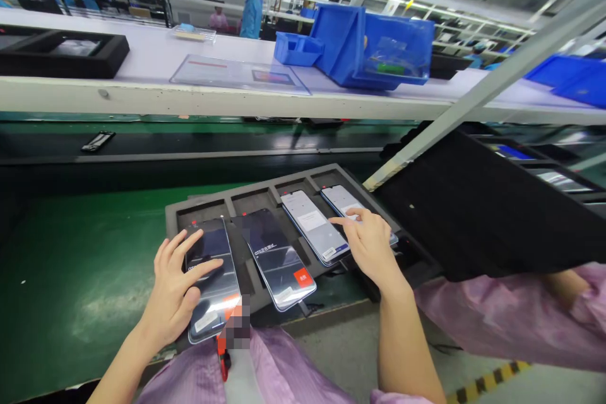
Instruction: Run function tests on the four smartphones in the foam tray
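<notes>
A dark grey slotted tray (246, 199) lies on the green bench and holds several phones side by side. My left hand (174, 284) rests with spread fingers on the leftmost phone (211, 278), thumb on its lower screen. My right hand (369, 243) hovers over the rightmost phone (341, 199) with its index finger stretched out onto the lit screen and the other fingers loosely curled. Between them lie a dark-screened phone (277, 259) with a red sticker and a lit phone (312, 224).
A black conveyor belt (189, 148) carries a small dark part (97, 141). The white shelf (156, 91) above holds blue bins (379, 44), a clear sheet and a black tray (61, 53). A black foam tray (478, 214) leans at right. A person in blue stands far behind.
</notes>
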A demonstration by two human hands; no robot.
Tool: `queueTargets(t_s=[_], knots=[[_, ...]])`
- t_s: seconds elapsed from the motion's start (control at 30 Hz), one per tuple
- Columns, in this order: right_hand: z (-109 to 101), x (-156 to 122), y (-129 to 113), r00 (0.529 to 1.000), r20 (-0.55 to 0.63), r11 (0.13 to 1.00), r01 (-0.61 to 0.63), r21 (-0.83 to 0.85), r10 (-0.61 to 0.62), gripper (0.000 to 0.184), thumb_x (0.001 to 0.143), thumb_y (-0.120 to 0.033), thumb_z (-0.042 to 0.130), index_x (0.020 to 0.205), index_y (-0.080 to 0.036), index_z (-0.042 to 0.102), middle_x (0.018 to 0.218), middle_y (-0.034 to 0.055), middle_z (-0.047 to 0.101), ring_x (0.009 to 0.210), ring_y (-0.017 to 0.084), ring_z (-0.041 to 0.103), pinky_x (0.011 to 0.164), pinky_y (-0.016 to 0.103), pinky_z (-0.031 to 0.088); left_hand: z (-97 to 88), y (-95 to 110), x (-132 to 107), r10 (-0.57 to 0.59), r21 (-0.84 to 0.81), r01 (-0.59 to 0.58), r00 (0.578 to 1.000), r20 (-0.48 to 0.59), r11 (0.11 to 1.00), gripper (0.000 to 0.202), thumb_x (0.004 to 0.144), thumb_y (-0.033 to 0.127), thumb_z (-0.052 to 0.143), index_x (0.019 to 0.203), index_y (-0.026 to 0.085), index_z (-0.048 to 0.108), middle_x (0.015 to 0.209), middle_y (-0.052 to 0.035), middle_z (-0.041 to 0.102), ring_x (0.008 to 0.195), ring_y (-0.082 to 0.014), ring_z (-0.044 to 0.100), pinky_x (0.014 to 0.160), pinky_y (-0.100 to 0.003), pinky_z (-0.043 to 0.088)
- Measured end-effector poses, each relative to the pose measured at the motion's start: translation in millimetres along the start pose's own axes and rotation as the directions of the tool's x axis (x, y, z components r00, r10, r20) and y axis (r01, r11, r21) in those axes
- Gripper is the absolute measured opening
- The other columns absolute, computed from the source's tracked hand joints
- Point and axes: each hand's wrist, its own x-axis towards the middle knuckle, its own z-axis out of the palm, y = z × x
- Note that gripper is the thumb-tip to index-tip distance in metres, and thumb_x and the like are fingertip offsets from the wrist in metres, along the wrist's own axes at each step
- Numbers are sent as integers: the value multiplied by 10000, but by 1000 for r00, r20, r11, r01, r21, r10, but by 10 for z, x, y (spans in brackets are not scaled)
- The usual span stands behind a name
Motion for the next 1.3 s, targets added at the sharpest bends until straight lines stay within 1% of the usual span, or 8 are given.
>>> queueTargets(t_s=[0.2, 0.37, 0.5, 0.7, 0.83, 0.97, 1.17, 1.3], knots=[[8, 23, -44, 998, 65, 1000, 14, 26, -16, 438, 919, -315, 244, 1009, -314, 673, 1073, 63, 533, 1028, 210, 473, 951, 437, 310, 0, -21, -10, -19, -19, 19, 1000, 5, 1000, 521, 902, 494, 171, 1094, 340, 630, 1435, -15, 294, 1323, -317, 210, 1071, -571, 81], [-88, 96, 239, 970, -84, 973, -229, 27, 230, 491, 905, -327, 203, 979, -297, 688, 1026, 72, 538, 921, 213, 486, 894, 441, 342, 3, -15, -1, -28, -42, 27, 999, -15, 999, 491, 901, 485, 199, 1084, 340, 631, 1432, -5, 298, 1324, -314, 210, 1070, -567, 113], [-94, 196, 532, 920, -44, 921, -387, 46, 389, 507, 887, -331, 195, 949, -296, 697, 989, 77, 537, 926, 227, 481, 888, 452, 345, 4, 36, 14, -93, -74, 89, 995, -47, 993, 499, 897, 486, 208, 1034, 326, 660, 1421, -12, 320, 1325, -326, 206, 1060, -569, 173], [-11, 193, 615, 927, -17, 927, -376, -5, 375, 486, 869, -310, 221, 907, -288, 706, 978, 79, 523, 947, 234, 463, 906, 478, 327, -3, 86, 30, -151, -96, 146, 987, -50, 985, 524, 890, 513, 200, 989, 319, 676, 1411, -19, 337, 1325, -332, 210, 1060, -581, 166], [-31, 125, 596, 934, -93, 938, -345, 20, 345, 478, 873, -329, 229, 911, -287, 704, 966, 77, 516, 926, 238, 456, 882, 490, 340, -3, 91, 32, -167, -121, 159, 984, -58, 980, 494, 881, 524, 222, 992, 345, 668, 1408, -5, 349, 1324, -332, 218, 1060, -590, 151], [-94, 47, 617, 890, -219, 916, -393, 80, 401, 509, 880, -357, 213, 878, -263, 713, 958, 82, 517, 907, 247, 454, 867, 504, 336, -1, 99, 35, -173, -135, 164, 983, -62, 977, 486, 885, 511, 221, 985, 347, 668, 1408, -4, 349, 1326, -333, 216, 1065, -589, 136], [-127, -151, 575, 887, -234, 917, -380, 124, 399, 517, 888, -375, 210, 891, -234, 708, 969, 84, 530, 899, 242, 467, 858, 476, 346, 4, 104, 12, -167, -151, 152, 982, -91, 977, 452, 903, 461, 229, 1003, 332, 650, 1402, -3, 347, 1338, -331, 195, 1067, -609, 119], [-130, -243, 368, 905, -263, 941, -309, 138, 335, 524, 900, -358, 199, 883, -228, 707, 964, 77, 535, 870, 218, 480, 858, 449, 352, 62, 63, -25, -328, -195, 294, 929, -172, 936, 342, 901, 378, 307, 1038, 299, 611, 1425, -6, 292, 1344, -308, 195, 1089, -570, 130]])
